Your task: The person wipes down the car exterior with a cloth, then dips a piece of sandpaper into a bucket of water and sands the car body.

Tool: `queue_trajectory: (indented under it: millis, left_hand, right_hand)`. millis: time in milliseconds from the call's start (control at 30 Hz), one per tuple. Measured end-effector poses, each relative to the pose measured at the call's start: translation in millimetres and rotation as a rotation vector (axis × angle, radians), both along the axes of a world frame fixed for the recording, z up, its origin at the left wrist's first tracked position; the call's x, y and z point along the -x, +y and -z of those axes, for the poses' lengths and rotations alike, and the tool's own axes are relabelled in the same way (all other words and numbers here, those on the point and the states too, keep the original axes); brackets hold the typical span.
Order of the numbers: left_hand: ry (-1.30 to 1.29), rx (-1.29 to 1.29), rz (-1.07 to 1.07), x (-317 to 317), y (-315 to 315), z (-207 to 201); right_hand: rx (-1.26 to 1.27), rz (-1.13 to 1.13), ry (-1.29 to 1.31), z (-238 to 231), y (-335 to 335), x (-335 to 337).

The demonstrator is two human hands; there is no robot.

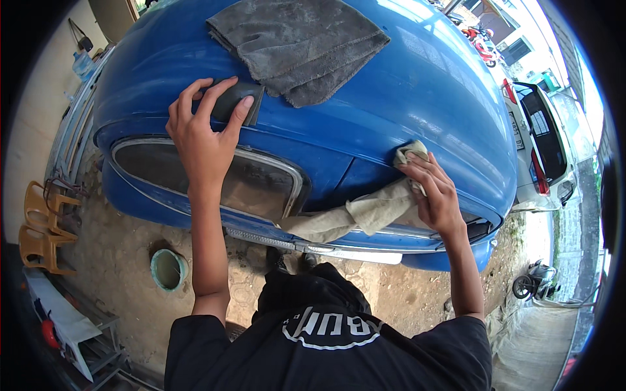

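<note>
The blue car (427, 85) fills the view in front of me, its roof curving away. My left hand (205, 146) is on the roof edge above a side window (257, 189), fingers curled round a dark grey folded sheet (228, 100) that looks like sandpaper. Farther right, my right hand (435, 192) grips a bunched beige cloth (378, 207) against the roof edge. The cloth's long end hangs down to the left, across the window area. A grey towel (300, 49) lies folded on the roof, its near corner close to the dark sheet.
On the ground at left stands a round green bucket (169, 270). Tan plastic chairs (42, 212) and a low metal stand (78, 326) are at far left. A white car (544, 140) is parked close on the right, with a motorcycle (536, 281) nearer.
</note>
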State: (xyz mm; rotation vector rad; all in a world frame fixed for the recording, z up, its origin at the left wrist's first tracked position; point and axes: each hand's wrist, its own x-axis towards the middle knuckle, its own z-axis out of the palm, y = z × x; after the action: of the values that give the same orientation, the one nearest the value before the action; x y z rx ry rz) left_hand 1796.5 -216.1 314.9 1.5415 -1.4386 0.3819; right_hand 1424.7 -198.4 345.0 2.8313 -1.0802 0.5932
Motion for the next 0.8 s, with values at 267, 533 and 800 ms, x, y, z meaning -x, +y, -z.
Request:
queue_trajectory:
  millis: [267,533,800]
  left_hand:
    - [-0.174,0.032,0.226,30,-9,-29]
    - [-0.348,-0.115,0.079,21,-59,-49]
    - [-0.249,-0.338,0.078,-21,-104,-81]
  right_hand:
    - [0.084,0.064,-0.117,-10,-18,-87]
    - [0.070,0.236,-0.063,-5,6,1]
    - [0.265,0.456,-0.214,13,12,19]
